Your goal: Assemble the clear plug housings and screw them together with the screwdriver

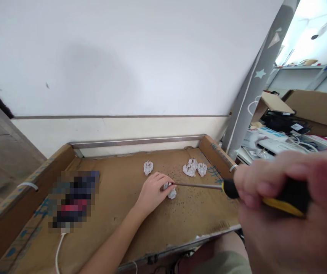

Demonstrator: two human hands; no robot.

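Observation:
My left hand (pixel 155 189) is closed on a small clear plastic plug (pixel 172 193), pinned down on the cardboard surface. Fingers cover part of it. My right hand (pixel 283 201), large and blurred close to the camera, wraps round the black and yellow handle of a screwdriver (pixel 199 185). The shaft points left and its tip reaches the plug beside my left fingertips; whether it sits in a screw I cannot tell. One more clear plug (pixel 148 168) with metal pins lies behind my left hand. Several similar plugs (pixel 191 168) are grouped farther right.
Small dark specks (pixel 185 207) are scattered on the cardboard-lined table (pixel 117 182) around the plug. A pixelated object (pixel 76 199) with a white cable (pixel 57 251) lies at left. Raised cardboard sides (pixel 216 158) bound the table, and a cluttered surface (pixel 280 140) stands at right.

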